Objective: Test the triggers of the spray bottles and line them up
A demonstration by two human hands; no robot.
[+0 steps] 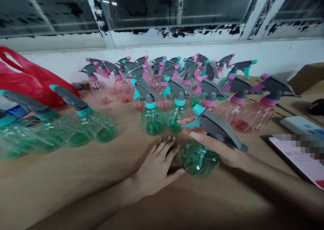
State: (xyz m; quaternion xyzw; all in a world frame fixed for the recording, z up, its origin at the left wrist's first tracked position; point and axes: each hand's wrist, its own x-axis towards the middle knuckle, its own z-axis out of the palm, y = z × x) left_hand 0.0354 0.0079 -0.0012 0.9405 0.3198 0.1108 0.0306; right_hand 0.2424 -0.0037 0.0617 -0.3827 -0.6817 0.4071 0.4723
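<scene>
My right hand (215, 149) is wrapped round the neck of a green spray bottle (199, 157) with a grey trigger head and teal nozzle, held tilted just above the wooden table (63, 179). My left hand (158, 166) lies flat on the table right beside that bottle, fingers stretched out, thumb touching the bottle's base. Directly behind stand two upright green spray bottles (152, 117).
Several pink and green spray bottles (177, 78) crowd the back of the table under a window. Green ones lie at the left (96, 123) next to a red plastic bag (27, 78). A phone (298, 157), a white device (301, 124) and a cardboard box (308, 75) sit at the right.
</scene>
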